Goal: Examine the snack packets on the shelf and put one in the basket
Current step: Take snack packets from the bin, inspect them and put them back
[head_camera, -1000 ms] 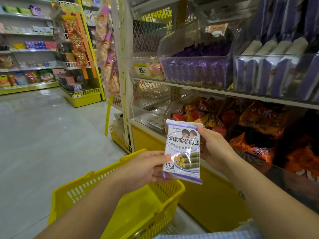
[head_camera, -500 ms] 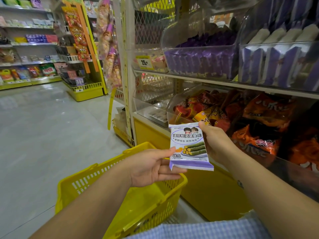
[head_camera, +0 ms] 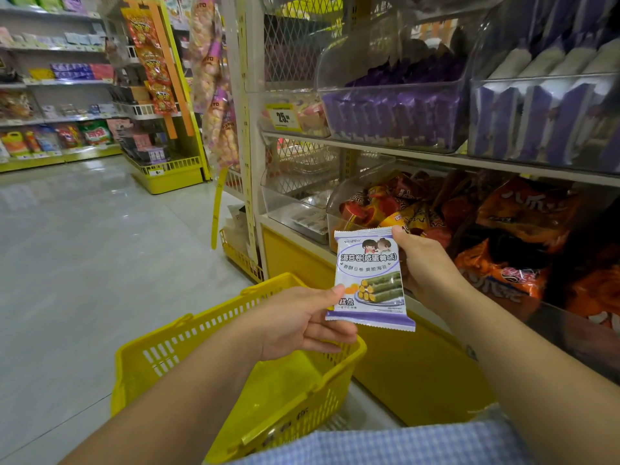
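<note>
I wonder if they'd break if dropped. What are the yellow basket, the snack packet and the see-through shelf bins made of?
Yellow basket: looks like hard moulded plastic, slightly glossy, with rows of slots in its walls. Snack packet: probably thin plastic film, smooth and printed, with crimped ends. Shelf bins: clear rigid plastic, maybe acrylic; packets show through and light glints off.

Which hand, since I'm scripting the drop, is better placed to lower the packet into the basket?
Probably left: the left hand pinches the packet at its lower corner above the yellow basket, while the right hand grips its top corner nearer the shelf.
</note>
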Tool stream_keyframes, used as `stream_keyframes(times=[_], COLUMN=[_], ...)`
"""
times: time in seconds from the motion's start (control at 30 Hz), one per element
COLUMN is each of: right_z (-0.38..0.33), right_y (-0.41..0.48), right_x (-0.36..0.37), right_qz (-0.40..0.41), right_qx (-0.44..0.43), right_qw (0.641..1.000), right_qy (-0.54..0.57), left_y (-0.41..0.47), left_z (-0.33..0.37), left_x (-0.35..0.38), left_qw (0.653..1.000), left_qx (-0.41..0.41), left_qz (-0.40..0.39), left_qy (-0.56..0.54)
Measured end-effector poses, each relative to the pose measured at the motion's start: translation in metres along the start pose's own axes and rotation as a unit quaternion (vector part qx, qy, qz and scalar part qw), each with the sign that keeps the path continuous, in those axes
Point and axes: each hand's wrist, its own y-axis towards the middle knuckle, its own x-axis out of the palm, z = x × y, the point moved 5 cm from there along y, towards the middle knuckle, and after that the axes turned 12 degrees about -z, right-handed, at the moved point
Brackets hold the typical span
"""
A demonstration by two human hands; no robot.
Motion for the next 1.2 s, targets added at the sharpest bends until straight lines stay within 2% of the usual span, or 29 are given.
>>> stream_keyframes(times=[0.17, 0.23, 0.3, 0.37, 0.4, 0.47, 0.57, 0.63, 0.7, 0.83, 0.93, 1.0, 1.07, 1.13, 1.2], right_z=[-0.006, -0.009, -0.010, -0.009, -0.009, -0.011, -0.008, -0.004, -0.005, -0.007, -0.002, -0.004, -0.008, -0.014, -0.019], right_y=[-0.002, -0.004, -0.006, -0.009, -0.011, -0.016, -0.023, -0.027, -0.028, -0.022, -0.024, -0.030, -0.031, -0.033, -0.035], right_x=[0.005, 0.008, 0.012, 0.017, 0.020, 0.029, 0.049, 0.059, 0.062, 0.048, 0.052, 0.055, 0.053, 0.048, 0.047], right_qz=[-0.023, -0.023, -0.017, -0.008, -0.010, -0.043, -0.143, -0.202, -0.225, -0.161, -0.204, -0.224, -0.201, -0.167, -0.156], right_qx=[-0.025, -0.042, -0.056, -0.064, -0.068, -0.078, -0.086, -0.091, -0.106, -0.087, -0.045, -0.052, -0.078, -0.124, -0.159], right_qw=[0.999, 0.999, 0.998, 0.998, 0.997, 0.996, 0.986, 0.975, 0.968, 0.983, 0.978, 0.973, 0.976, 0.976, 0.961], right_qy=[-0.003, -0.007, -0.011, 0.010, 0.025, 0.028, -0.006, -0.018, -0.015, -0.029, 0.020, 0.017, 0.002, -0.069, -0.161], left_y=[-0.004, -0.004, -0.007, -0.010, -0.009, -0.003, 0.004, 0.004, 0.003, 0.001, 0.002, 0.002, 0.001, -0.003, -0.011], left_z=[0.005, 0.010, 0.019, 0.025, 0.025, 0.021, 0.015, 0.018, 0.020, 0.017, 0.019, 0.021, 0.024, 0.028, 0.036], left_x=[-0.004, -0.013, -0.018, -0.013, -0.009, -0.006, -0.004, -0.002, -0.003, 0.001, 0.007, 0.007, 0.004, -0.004, -0.014], left_qw=[0.981, 0.947, 0.900, 0.865, 0.863, 0.900, 0.953, 0.962, 0.970, 0.986, 0.975, 0.973, 0.975, 0.974, 0.956], left_qx=[0.012, 0.043, 0.112, 0.179, 0.197, 0.188, 0.169, 0.184, 0.187, 0.153, 0.184, 0.193, 0.194, 0.204, 0.217], left_qz=[0.043, 0.135, 0.241, 0.272, 0.261, 0.219, 0.157, 0.132, 0.112, 0.043, 0.017, 0.018, 0.042, 0.098, 0.173], left_qy=[0.186, 0.287, 0.346, 0.382, 0.384, 0.327, 0.197, 0.151, 0.105, -0.042, -0.120, -0.128, -0.098, -0.021, 0.098])
